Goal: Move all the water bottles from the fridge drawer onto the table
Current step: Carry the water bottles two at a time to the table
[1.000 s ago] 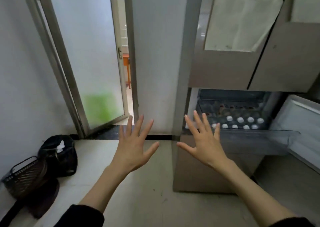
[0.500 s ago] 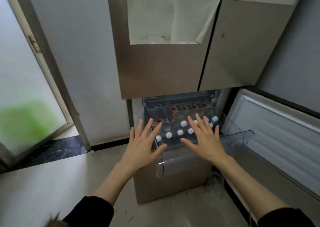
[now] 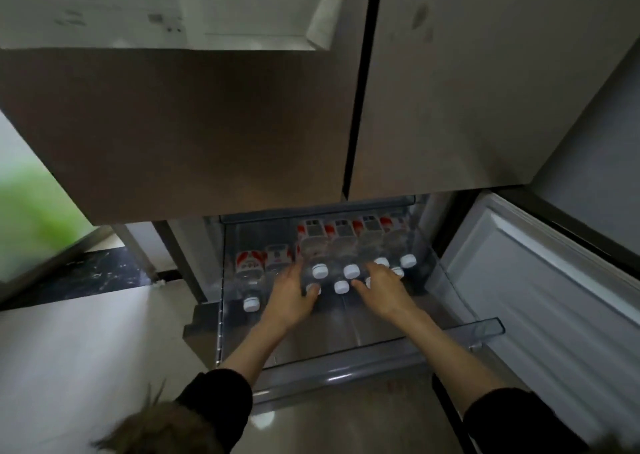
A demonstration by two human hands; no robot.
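Both hands have dropped from above the drawer front down among the bottles. Left hand [image 3: 290, 298] lies spread and empty over white caps; right hand [image 3: 382, 291] likewise, its grip loose, fingers splayed on the caps. Water bottles [image 3: 313, 242] lie on their sides in the clear fridge drawer [image 3: 346, 356], filling its 12 o'clock end, caps toward 6.

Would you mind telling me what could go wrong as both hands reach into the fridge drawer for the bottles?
1. The water bottles lie stacked in layers, caps outward; pulling a lower one may let those above roll or drop.
2. The left hand and right hand reach side by side into one cluster, so each grip may jostle neighbouring bottles.
3. The fridge drawer is pulled far out; leaning on its front could strain it.
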